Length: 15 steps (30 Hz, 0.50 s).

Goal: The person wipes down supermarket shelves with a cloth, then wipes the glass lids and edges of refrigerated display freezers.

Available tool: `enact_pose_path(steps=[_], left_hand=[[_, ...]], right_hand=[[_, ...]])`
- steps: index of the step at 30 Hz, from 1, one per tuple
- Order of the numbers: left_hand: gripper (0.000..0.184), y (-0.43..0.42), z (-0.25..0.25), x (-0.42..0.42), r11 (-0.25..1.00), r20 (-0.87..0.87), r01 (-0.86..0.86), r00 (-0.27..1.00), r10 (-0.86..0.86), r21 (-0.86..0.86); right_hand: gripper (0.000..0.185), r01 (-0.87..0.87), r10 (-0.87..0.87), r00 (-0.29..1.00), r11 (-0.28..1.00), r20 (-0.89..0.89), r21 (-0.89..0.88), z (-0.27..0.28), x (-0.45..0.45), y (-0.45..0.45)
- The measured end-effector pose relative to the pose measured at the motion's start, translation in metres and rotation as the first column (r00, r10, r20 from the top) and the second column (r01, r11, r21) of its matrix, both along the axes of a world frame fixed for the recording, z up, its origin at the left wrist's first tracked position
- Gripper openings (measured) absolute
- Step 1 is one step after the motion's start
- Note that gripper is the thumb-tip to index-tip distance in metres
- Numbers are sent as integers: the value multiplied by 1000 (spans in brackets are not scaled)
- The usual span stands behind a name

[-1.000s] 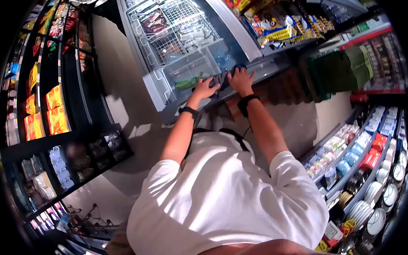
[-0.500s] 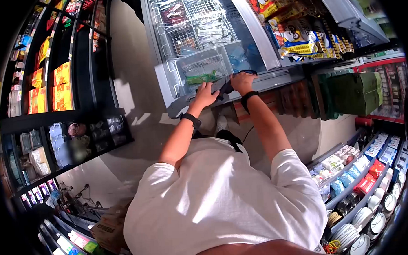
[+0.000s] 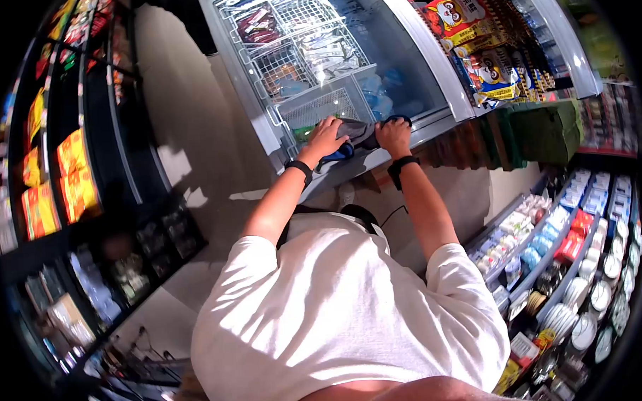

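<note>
A chest freezer (image 3: 244,97) stands uncovered in front of me. At its near edge my left hand (image 3: 324,138) is closed on a dark grey cloth (image 3: 359,134) with blue parts. My right hand (image 3: 395,136) grips the cloth's other end, its fingers curled around a dark blue part. The cloth is stretched between both hands above the near rim. Beyond my left hand is a white mesh basket (image 3: 316,109), with a partly hidden green packet (image 3: 302,135) in it. Clear blue-tinted items (image 3: 380,99) lie in the freezer beside this basket.
White wire baskets (image 3: 297,26) with wrapped goods fill the freezer's left side. Yellow and red snack bags (image 3: 463,15) stand to its right. A dark shelf (image 3: 114,147) with orange packs is left. Shelves of bowls and boxed goods (image 3: 570,234) stand at right. A green crate (image 3: 545,132) is beside the freezer.
The cloth now spreads out more between my hands, and its blue part shows below my left hand. My view has turned, so the freezer and shelves sit differently.
</note>
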<state>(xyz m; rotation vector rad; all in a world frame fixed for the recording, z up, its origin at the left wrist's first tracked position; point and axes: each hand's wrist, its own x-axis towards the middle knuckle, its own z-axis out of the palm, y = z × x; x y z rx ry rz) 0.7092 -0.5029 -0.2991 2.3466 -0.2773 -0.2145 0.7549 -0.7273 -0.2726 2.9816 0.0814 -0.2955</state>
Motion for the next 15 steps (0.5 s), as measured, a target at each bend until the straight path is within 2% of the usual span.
enact_pose_path(steps=[1,3,4,5,7,8,9,11,13,15], left_hand=[[51,13,0,6,1000,0,27,1000,-27,-13],[56,38,-3,5,995,127,58,990,-68,81],[61,53,-13,5,995,164,59,984,-72,82],[61,68,-21,4,995,162,68,984,-79,72],[65,99,-19,4,978,134,12,990,-41,208],[67,113,-10,4,967,68,13,997,-31,253],[69,126,-12,5,950,118,-20,993,-17,312],[69,152,-15,12,898,135,-111,989,58,426],[68,183,-19,19,838,210,-156,976,51,523],[68,203,-16,28,796,136,-98,991,20,597]], right_hand=[[55,27,-27,1000,1000,0,-13,-4,-3,13],[60,130,-125,987,990,100,-49,-18,-19,40],[65,180,-178,982,984,61,-18,-24,-22,57],[65,188,-186,981,982,60,-28,-31,-24,75],[66,342,-341,940,940,31,-24,-42,-24,121],[67,308,-309,950,951,47,16,-47,-23,140],[66,233,-229,970,971,-78,45,-46,-21,154],[64,274,-246,960,926,-137,259,-8,-31,199],[58,74,-84,995,985,56,153,-20,-43,234],[52,-118,93,986,975,140,189,-20,-54,256]])
